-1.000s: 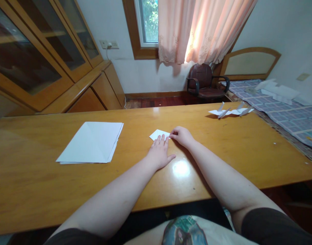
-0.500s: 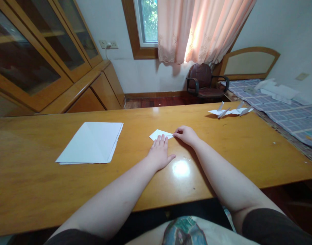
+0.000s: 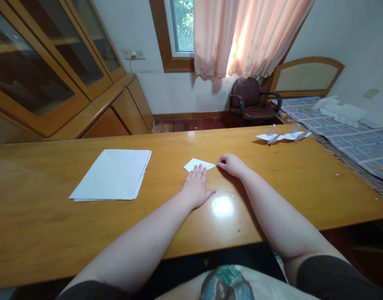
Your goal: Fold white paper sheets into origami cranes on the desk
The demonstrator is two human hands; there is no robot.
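Observation:
A small folded white paper (image 3: pixel 196 163) lies on the wooden table (image 3: pixel 273 187) in front of me. My left hand (image 3: pixel 196 187) rests flat on the table with its fingers stretched out, the fingertips pressing the paper's near edge. My right hand (image 3: pixel 231 163) is curled, its fingertips pinched on the paper's right tip. A stack of white sheets (image 3: pixel 113 175) lies to the left of my hands.
Folded white paper figures (image 3: pixel 282 136) sit at the table's far right. A dark office chair (image 3: pixel 250 100) stands beyond the table by the curtain. A bed with patterned cover (image 3: pixel 348 133) is on the right, wooden glass-door cabinets (image 3: pixel 54 71) on the left.
My right hand has slid to the right along the paper's edge to its tip. My left hand has stayed in place on the paper.

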